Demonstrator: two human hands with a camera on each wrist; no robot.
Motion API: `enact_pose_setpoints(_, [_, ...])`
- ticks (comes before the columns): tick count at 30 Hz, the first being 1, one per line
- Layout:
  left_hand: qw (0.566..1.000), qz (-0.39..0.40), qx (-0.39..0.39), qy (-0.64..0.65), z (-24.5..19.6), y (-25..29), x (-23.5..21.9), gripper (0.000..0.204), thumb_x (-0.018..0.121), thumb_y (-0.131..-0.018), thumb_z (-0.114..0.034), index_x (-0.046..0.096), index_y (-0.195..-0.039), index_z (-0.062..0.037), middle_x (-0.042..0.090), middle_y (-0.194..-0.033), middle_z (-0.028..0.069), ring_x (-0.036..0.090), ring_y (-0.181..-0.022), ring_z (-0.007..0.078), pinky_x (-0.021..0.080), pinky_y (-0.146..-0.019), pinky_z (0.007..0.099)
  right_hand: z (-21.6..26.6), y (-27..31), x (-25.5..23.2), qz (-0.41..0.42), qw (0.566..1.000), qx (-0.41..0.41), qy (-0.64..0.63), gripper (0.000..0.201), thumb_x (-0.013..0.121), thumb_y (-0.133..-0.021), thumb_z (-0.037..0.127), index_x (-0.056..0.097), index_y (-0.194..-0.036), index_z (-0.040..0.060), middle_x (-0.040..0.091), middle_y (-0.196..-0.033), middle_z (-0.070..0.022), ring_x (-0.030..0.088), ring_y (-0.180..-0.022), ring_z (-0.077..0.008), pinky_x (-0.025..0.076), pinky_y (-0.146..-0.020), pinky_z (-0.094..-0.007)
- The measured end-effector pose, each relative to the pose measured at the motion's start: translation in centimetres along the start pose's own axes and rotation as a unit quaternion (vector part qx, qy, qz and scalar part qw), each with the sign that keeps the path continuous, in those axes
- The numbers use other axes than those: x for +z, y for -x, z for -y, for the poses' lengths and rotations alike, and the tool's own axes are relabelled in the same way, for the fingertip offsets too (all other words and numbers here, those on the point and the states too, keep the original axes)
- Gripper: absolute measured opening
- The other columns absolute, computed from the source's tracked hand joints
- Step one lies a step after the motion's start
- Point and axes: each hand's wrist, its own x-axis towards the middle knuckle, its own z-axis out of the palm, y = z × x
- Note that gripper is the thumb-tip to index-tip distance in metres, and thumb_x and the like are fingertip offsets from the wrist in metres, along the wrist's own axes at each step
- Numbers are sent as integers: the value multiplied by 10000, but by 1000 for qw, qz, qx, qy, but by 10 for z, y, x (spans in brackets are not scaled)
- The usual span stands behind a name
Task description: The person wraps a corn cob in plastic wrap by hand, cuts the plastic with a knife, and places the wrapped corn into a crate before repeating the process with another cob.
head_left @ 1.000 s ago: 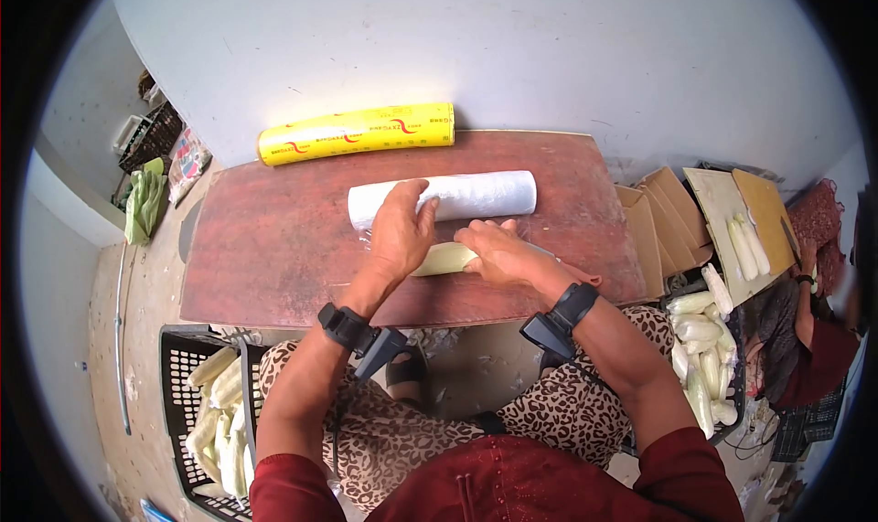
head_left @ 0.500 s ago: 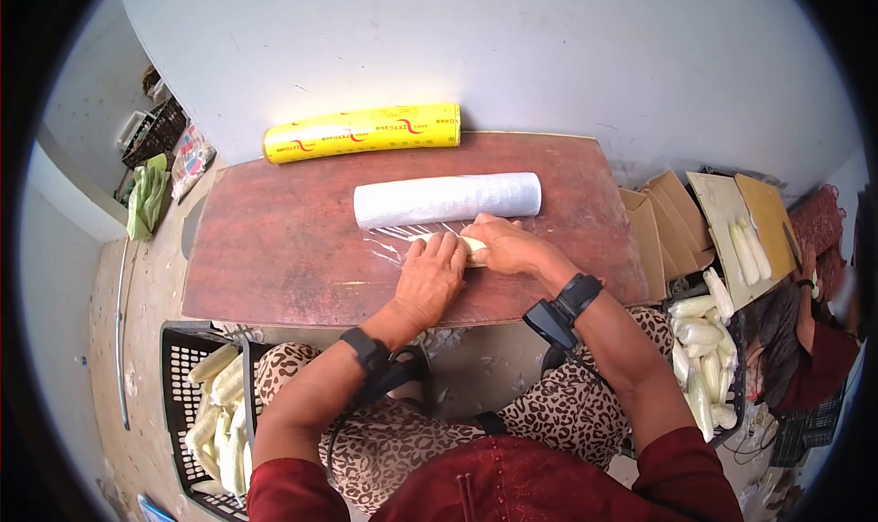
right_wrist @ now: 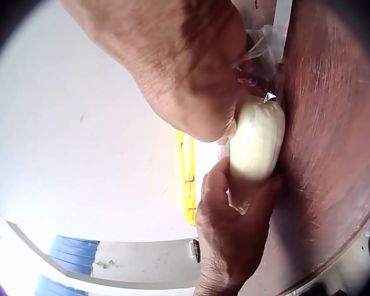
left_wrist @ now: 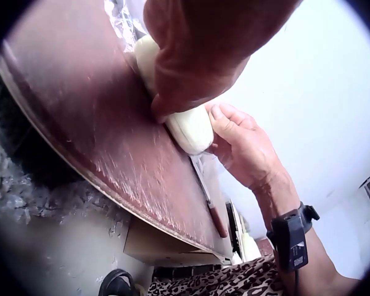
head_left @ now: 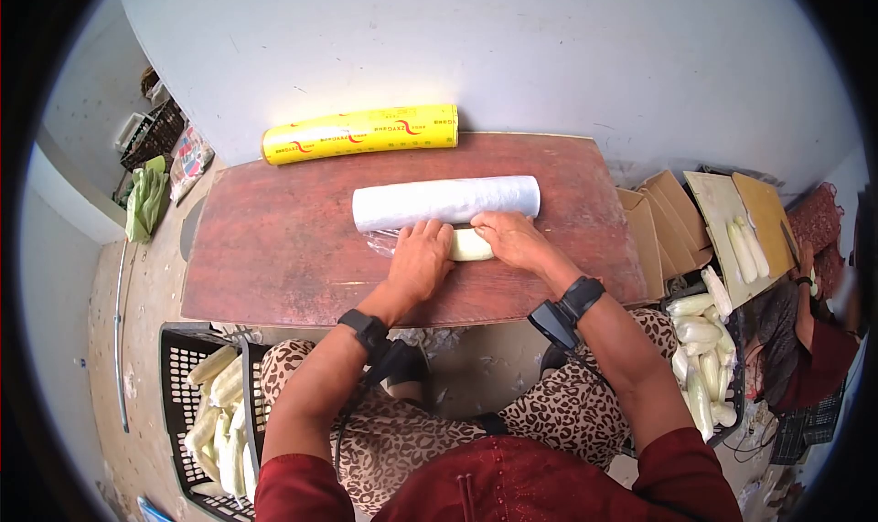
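An ear of corn (head_left: 472, 245) in its smooth pale husk lies crosswise on the red-brown table, just in front of a white roll of cling film (head_left: 446, 202). My left hand (head_left: 422, 260) grips its left part, thumb and fingers on either side in the right wrist view. At the other end, my right hand (head_left: 514, 239) holds the corn, its thumb (left_wrist: 221, 116) against the tip in the left wrist view. Clear film (head_left: 381, 242) shows left of my left hand. A knife with a brown handle (left_wrist: 217, 219) lies beside the corn, its blade (right_wrist: 282, 31) pointing toward it.
A yellow printed roll (head_left: 361, 134) lies along the table's back edge by the wall. Black crates of pale corn stand at the left (head_left: 170, 403) and right (head_left: 737, 376). Cardboard (head_left: 672, 220) leans at the right, near another person's arm (head_left: 805, 307).
My left hand has come down from the film roll onto the corn. Film that lay stretched in creases between roll and corn is now mostly hidden, bunched at the left.
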Motion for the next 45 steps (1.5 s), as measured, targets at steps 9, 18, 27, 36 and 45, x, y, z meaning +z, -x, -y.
enact_pose_setpoints(9, [999,14,3,32,7,-2,-2,451,759,-719,-207,541,-1082,-50,576,-1048,131,554,-1039,331,439,-883,435,22,18,-12,-186,958,-201,81,222,648,-802,89,604,-1020,72,601,-935,-90,571,-951,-282,371,-856,-406])
enact_pose_setpoints(18, [997,38,6,73,8,-5,-6,437,751,-723,-189,542,-1076,-37,575,-1056,148,557,-1036,355,454,-872,440,14,19,27,-89,965,-184,162,533,790,-694,182,518,-1144,95,511,-1107,-56,467,-1104,-244,333,-887,-431])
enact_pose_setpoints(27, [992,80,4,101,5,8,-9,438,753,-722,-190,544,-1066,-19,577,-1055,174,561,-1023,374,476,-862,439,16,25,26,-35,961,-195,195,467,779,-716,184,524,-1099,106,516,-1067,-50,478,-1033,-256,321,-857,-436])
enact_pose_setpoints(36, [996,13,45,-71,5,50,-35,412,668,-767,-130,553,-1147,-18,564,-1080,146,535,-1078,324,408,-931,429,13,29,25,-28,965,-195,174,602,814,-665,181,521,-1183,91,529,-1104,-53,479,-1048,-251,315,-863,-413])
enact_pose_setpoints(45, [968,18,-48,-246,34,83,-48,103,568,-784,-96,622,-868,-69,633,-852,106,620,-873,268,408,-833,396,14,29,22,-18,968,-196,158,516,808,-687,181,531,-1114,95,517,-1088,-50,473,-1047,-251,311,-857,-426])
